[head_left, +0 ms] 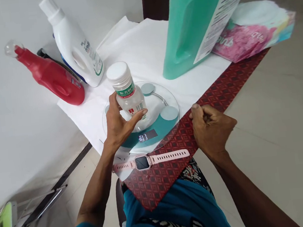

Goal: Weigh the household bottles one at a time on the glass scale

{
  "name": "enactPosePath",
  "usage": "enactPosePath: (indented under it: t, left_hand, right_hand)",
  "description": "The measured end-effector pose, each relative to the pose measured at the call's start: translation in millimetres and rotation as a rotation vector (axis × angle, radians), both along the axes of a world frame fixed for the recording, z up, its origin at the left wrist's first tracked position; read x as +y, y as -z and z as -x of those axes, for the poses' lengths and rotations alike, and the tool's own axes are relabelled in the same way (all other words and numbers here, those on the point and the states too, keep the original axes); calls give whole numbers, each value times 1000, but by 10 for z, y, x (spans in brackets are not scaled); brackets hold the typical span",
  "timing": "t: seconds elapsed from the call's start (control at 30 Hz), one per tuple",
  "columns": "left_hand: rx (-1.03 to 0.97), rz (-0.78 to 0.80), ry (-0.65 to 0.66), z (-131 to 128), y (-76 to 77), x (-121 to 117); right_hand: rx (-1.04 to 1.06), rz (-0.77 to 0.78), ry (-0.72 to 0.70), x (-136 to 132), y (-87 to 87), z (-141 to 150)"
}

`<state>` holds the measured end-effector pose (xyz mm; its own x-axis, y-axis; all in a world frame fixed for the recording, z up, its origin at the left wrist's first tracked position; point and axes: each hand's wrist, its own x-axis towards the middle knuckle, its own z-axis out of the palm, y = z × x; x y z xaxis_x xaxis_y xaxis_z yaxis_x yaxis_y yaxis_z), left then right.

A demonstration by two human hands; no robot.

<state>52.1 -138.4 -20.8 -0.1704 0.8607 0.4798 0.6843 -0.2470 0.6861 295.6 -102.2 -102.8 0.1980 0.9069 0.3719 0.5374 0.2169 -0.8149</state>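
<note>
My left hand is wrapped round a clear plastic bottle with a white cap and a green label band, thumb across its front. The bottle is upright over a round glass scale; whether its base touches the glass I cannot tell. The scale has pale round pads, a teal band and a small lit display. My right hand is a loose fist at the table's right edge, with nothing visible in it. A pink smartwatch lies stretched out in front of the scale.
A red bottle and a white handled bottle stand at the back left by the wall. A large jug of green liquid and a pink printed pack sit at the back right. White sheeting partly covers the red patterned tabletop.
</note>
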Motion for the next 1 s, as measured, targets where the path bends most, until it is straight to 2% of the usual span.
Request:
enactPosePath:
  t: [0.07, 0.17, 0.27, 0.37, 0.43, 0.5, 0.6, 0.7, 0.83, 0.97, 1.0]
  left_hand:
    - [-41, -11, -40, -18, -6, 41]
    - [-83, -99, -172, 149, -138, 52]
    - [-53, -240, -351, 547, -351, 76]
    - [-41, -251, -469, 1053, -460, 191]
    - [-39, -226, -540, 1371, -412, 329]
    - [-44, -203, -610, 1631, -288, 499]
    - [-58, -162, -668, 1878, -85, 752]
    - [-5, -82, -719, 1951, -3, 940]
    - [63, 27, -849, 1875, -50, 1092]
    - [81, 35, -874, 1775, -86, 1108]
    - [93, 33, -843, 1758, -98, 1085]
  right_hand:
    - [3, -5, -5, -1, 0, -6]
    - [-6, -18, -21, 4, 7, -19]
    - [-17, -35, -20, 15, 21, -26]
    - [-10, -34, -6, 26, 35, -26]
    - [-3, -26, -10, 30, 42, -25]
    - [-1, -24, -18, 32, 46, -25]
    - [-10, -28, -19, 37, 49, -27]
    - [-20, -34, -19, 45, 49, -26]
    - [1, -43, -18, 56, 35, -13]
    - [26, -64, -23, 64, 3, 2]
    - [25, -73, -23, 66, -5, 3]
